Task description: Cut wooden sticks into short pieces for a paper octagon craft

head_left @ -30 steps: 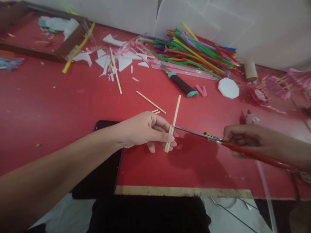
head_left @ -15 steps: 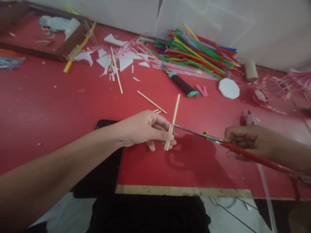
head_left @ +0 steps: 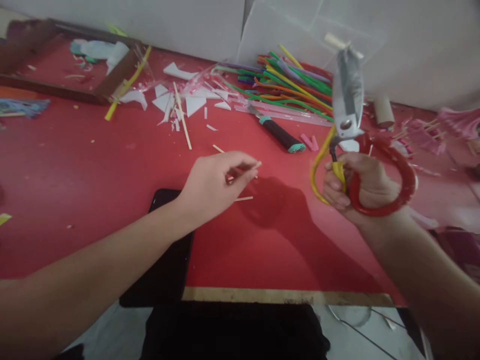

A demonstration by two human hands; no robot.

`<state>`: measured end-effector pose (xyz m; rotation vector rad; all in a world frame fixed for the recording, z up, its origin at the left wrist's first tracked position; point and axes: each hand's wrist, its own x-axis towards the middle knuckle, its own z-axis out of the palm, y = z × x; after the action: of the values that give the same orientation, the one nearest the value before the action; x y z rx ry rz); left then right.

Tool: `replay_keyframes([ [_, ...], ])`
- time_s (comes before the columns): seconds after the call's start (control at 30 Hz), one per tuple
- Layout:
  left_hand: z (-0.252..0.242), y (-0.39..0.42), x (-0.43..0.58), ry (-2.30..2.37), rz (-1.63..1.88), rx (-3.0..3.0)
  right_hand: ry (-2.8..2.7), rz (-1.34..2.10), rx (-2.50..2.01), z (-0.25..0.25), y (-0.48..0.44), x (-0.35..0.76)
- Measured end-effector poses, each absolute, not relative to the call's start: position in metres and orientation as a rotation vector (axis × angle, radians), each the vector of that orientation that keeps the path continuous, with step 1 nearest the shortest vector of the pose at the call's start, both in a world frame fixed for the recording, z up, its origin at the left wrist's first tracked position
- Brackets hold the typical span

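Aloft, upright scissors (head_left: 347,102), lower, pinched wooden stick (head_left: 258,164)

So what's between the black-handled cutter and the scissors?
In the head view, small pink pieces show between the cutter and the scissors. They lie on the red table; the right hand holds the scissors up.

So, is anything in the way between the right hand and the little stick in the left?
Nothing visible: only red tabletop shows between the right hand, holding the scissors, and the stick in the left hand. The black-handled knife lies farther back.
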<state>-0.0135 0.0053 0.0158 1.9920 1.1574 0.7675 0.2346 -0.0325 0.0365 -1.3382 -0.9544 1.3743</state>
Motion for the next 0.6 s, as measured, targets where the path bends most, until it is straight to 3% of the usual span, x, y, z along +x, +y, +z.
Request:
replay_keyframes([
  [0.17,0.017,-0.011,-0.014,1.149,0.49,2.587,-0.783,1.358,-1.169,0.029,-0.026,0.204],
  [0.33,0.018,-0.011,-0.015,1.209,0.27,2.705,-0.808,1.348,-1.249,0.018,-0.028,0.22],
  [0.6,0.012,0.001,-0.016,1.209,0.315,2.689,-0.997,1.355,-1.258,0.014,-0.028,0.262],
])
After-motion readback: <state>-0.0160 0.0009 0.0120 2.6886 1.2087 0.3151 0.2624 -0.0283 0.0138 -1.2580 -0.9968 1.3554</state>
